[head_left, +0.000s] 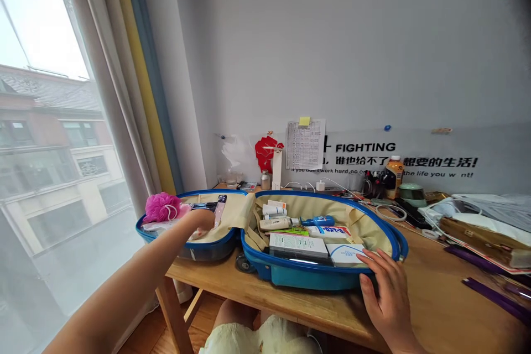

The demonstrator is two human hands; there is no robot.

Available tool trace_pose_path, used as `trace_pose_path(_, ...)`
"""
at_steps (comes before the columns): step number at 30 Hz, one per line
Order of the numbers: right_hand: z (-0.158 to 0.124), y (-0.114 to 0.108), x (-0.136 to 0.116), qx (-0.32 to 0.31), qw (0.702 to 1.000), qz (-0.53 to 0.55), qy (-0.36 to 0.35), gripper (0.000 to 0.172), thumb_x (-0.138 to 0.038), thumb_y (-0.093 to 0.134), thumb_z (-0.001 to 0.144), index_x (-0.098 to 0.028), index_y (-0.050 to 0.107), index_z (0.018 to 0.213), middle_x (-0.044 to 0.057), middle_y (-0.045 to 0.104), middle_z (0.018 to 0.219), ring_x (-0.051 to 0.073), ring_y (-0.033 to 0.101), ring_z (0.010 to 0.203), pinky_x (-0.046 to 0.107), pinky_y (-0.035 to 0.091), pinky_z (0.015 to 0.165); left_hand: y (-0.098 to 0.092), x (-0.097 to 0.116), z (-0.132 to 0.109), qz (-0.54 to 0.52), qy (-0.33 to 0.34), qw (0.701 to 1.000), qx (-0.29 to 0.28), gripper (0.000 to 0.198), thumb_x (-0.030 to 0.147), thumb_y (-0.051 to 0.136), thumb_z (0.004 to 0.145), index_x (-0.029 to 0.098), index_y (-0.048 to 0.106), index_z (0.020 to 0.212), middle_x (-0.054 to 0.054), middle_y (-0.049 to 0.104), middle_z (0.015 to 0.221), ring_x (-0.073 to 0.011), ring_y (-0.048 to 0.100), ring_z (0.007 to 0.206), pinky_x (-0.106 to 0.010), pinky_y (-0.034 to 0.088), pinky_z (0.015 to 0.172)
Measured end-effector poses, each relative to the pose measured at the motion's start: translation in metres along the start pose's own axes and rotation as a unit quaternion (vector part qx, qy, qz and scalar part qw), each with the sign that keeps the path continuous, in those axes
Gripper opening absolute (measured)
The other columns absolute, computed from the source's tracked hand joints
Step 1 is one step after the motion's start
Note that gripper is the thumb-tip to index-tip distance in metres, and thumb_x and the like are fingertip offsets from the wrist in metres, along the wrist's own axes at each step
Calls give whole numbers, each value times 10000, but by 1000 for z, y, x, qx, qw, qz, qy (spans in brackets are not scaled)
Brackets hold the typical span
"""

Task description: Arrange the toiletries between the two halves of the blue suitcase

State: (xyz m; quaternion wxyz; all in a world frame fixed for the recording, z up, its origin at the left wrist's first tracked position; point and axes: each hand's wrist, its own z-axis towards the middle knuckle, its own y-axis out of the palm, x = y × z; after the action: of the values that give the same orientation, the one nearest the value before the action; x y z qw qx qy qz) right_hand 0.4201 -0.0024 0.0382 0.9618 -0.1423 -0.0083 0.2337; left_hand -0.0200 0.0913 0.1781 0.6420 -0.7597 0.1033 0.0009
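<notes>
A blue hard-shell suitcase (307,279) lies open on the wooden table, its two halves side by side and lined in beige. Over the left half reaches my left hand (204,220), beside a slim package with a dark top (220,207); its fingers point down and are mostly hidden. A pink bath puff (161,208) sits at that half's left end. My right hand (386,285) rests with fingers apart on the right half's front rim, touching a white box (346,254). Also in that half are a longer white box (297,244), a blue bottle (318,221) and a cream-coloured bottle (276,224).
Along the back of the table stand a white lamp (277,168), an orange-labelled bottle (394,177) and a green-and-white round container (412,194). A brown case (483,238) and cables crowd the right side. A curtained window (37,177) is at left.
</notes>
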Motion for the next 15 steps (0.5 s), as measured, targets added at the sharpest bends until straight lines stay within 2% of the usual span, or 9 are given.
trace_pose_path(3, -1, 0, 1, -1, 1000, -4, -3, 294, -354, 365, 931, -227, 551, 1119, 99, 622, 1086, 285, 517, 1171, 476, 364, 999, -32, 22, 0, -34, 24, 997, 59, 275, 249, 459, 941, 165, 586, 1169, -86, 652, 1113, -172, 623, 947, -346, 513, 849)
trace_pose_path(6, -2, 1, 3, -5, 1000, -10, -5, 294, -351, 368, 927, -221, 552, 1116, 101, 626, 1087, 289, 517, 1174, 481, 354, 1007, -51, 69, 7, -69, 95, 987, 110, 387, 181, 382, 929, 232, 524, 1286, -49, 632, 1229, -151, 605, 1049, -267, 467, 915)
trace_pose_path(8, -3, 1, 4, -9, 1000, -11, -2, 294, -355, 370, 923, -224, 553, 1114, 98, 627, 1093, 286, 520, 1175, 478, 353, 1012, -51, 110, 16, -79, 145, 980, 108, 423, 167, 417, 910, 254, 502, 1315, -17, 638, 1231, -130, 609, 1058, -223, 461, 908)
trace_pose_path(11, -3, 1, 4, -11, 1000, -16, 4, 302, -370, 358, 925, -230, 557, 1104, 94, 632, 1092, 279, 531, 1166, 476, 344, 1022, -39, 169, 31, -67, 188, 976, 83, 352, 147, 497, 872, 237, 604, 1195, -20, 668, 1177, -152, 611, 1076, -233, 464, 910)
trace_pose_path(13, -2, 1, 4, -8, 1000, -20, 2, 303, -375, 349, 930, -230, 558, 1095, 93, 633, 1084, 277, 538, 1151, 478, 342, 1022, -30, 197, 41, -52, 198, 977, 62, 294, 142, 545, 855, 215, 642, 1124, -45, 678, 1140, -183, 617, 1076, -279, 483, 900)
trace_pose_path(15, -2, 0, 3, -6, 1000, -17, -5, 297, -368, 352, 933, -225, 553, 1098, 97, 631, 1080, 280, 538, 1143, 477, 351, 1008, -24, 213, 48, -38, 204, 977, 47, 251, 170, 567, 870, 191, 640, 1109, -66, 666, 1142, -199, 615, 1073, -345, 497, 905)
